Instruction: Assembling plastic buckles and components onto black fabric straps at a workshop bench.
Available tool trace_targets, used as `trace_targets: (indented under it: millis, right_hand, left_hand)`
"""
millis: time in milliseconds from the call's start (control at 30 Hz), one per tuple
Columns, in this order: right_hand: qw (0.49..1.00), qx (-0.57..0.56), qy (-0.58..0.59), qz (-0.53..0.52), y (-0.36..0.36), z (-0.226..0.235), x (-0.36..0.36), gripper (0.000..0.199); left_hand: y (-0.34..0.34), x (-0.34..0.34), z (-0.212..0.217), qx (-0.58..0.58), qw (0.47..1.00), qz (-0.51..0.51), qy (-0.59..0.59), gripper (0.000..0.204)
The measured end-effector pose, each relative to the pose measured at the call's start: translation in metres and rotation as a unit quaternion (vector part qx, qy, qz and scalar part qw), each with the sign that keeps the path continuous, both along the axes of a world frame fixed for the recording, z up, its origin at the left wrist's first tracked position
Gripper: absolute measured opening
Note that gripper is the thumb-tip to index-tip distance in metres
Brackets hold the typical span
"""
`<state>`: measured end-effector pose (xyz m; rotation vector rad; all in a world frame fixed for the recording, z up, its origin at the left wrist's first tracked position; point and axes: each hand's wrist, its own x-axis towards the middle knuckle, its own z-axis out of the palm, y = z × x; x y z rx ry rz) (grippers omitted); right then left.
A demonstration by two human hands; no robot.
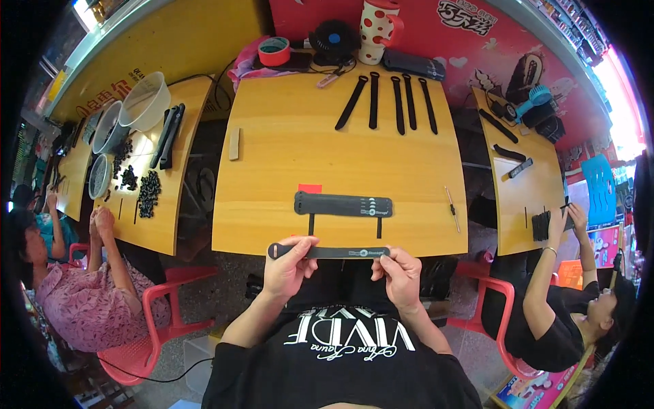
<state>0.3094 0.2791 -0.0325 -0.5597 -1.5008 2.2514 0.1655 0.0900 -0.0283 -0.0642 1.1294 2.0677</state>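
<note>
A black strap (340,252) with a slotted, rounded end and pale print is stretched level between my hands at the table's near edge. My left hand (289,267) pinches it near the slotted end, and my right hand (399,274) pinches the other end; both are closed. Just beyond lies a neat stack of similar black straps (334,204), side to side. Two narrow black strips (312,225) stick out from under the stack toward me. A red patch (310,188) shows at the stack's far edge.
Several black straps (373,102) lie fanned out at the back of the wooden table (272,150). A thin pointed tool (452,208) lies at the right, a beige strip (235,144) at the left. Behind stand a tape roll (274,51), fan (334,37) and dotted mug (379,31). People work at both side tables.
</note>
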Motion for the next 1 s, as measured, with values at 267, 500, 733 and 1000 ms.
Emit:
trace_targets:
  millis: [267,500,733,1000]
  right_hand:
    - [1.000,0.014,0.018,-0.017,-0.001,-0.004,-0.002,0.008]
    - [0.981,0.169,0.005,-0.099,0.020,-0.002,-0.004,0.006]
    - [0.984,0.119,-0.015,-0.130,0.023,-0.009,-0.015,0.011]
    - [0.994,0.068,-0.019,-0.077,0.038,-0.005,-0.029,0.015]
  left_hand:
    - [0.008,0.008,0.004,-0.003,1.000,0.026,0.000,0.018]
    - [-0.012,-0.015,-0.003,-0.051,0.993,0.022,0.104,0.011]
    - [0.000,-0.032,-0.004,-0.098,0.977,0.040,0.183,0.008]
    - [0.009,-0.038,0.007,-0.117,0.980,0.053,0.150,0.006]
